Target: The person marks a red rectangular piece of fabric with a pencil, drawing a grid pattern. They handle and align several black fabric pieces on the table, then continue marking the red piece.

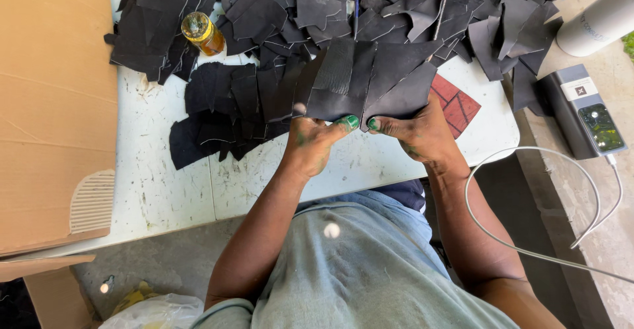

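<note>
A worn white table (172,190) carries heaps of black leather scraps (218,108) across its far side. A small amber jar (201,33) stands among them at far left. A red patterned piece (459,108) lies right. Cardboard (49,104) leans left; a power bank (584,111) with white cable (528,253) sits right, near a grey cylinder (598,22).

Both hands (370,137) raised, thumbs apparently pinching.
</note>
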